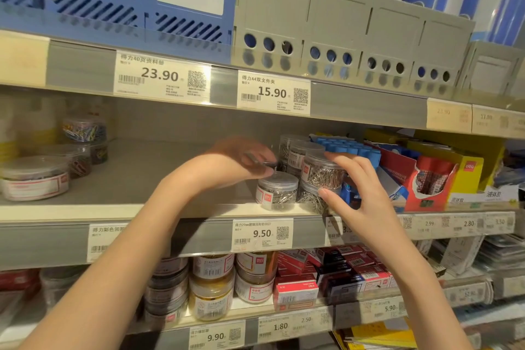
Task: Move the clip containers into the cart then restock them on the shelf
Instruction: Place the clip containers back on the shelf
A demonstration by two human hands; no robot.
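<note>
Clip containers hold silver paperclips.

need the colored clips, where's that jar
Head view, far left of the middle shelf: the colored clip jar sits at the back, stacked on another jar.

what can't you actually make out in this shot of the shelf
- Left hand, head view: motion blur hides its fingers, and whether it holds anything.
- Jars behind the front jar: hidden by the right hand gripping the stacked jar.
- Cart: out of frame.
- Far-right price tags: too blurred to read reliably.
</note>
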